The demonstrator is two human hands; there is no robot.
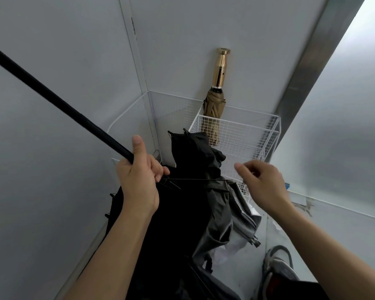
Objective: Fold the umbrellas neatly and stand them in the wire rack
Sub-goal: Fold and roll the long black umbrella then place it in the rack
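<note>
Head view, left hand [139, 182] fingers grasping black umbrella [193, 148] shaft, right hand [263, 184] fingers loose, seemingly empty

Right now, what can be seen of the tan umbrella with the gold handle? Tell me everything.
The tan umbrella is folded shut, its khaki fabric gathered in twisted pleats below a black collar and a shiny gold, metallic-looking handle with a flared cap. It stands upright, handle up, at the back of the white wire rack, against the wall. Its lower part shows through the mesh.
</note>
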